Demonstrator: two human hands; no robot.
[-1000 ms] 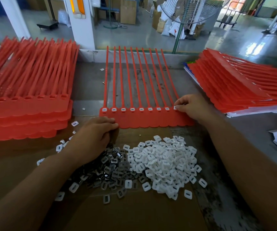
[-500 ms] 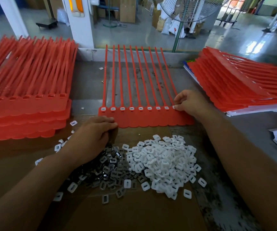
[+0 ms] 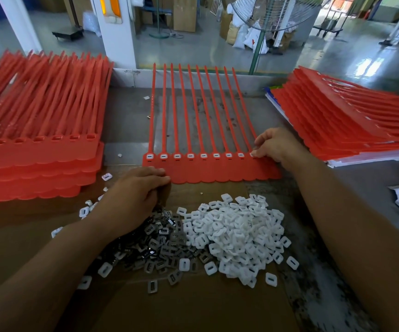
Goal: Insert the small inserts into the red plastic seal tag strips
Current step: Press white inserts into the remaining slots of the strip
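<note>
Now ten-strip sheet [image 3: 217,172], nine white inserts [image 3: 203,155] showing; right hand [image 3: 275,144] pinches ninth insert [image 3: 252,154]; left hand [image 3: 133,195] grip unclear.

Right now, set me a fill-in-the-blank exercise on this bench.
The right hand pinches a white insert at the red sheet's ____ end.
The left hand rests on the grey inserts, ____ of the white pile.
Red stacks flank the sheet on ____ sides.
Missing: right; left; both.

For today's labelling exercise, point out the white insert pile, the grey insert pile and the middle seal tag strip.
white insert pile [image 3: 236,231], head view, heap's middle.
grey insert pile [image 3: 160,244], head view, heap's middle.
middle seal tag strip [image 3: 217,170], head view, bare flat band.
</note>
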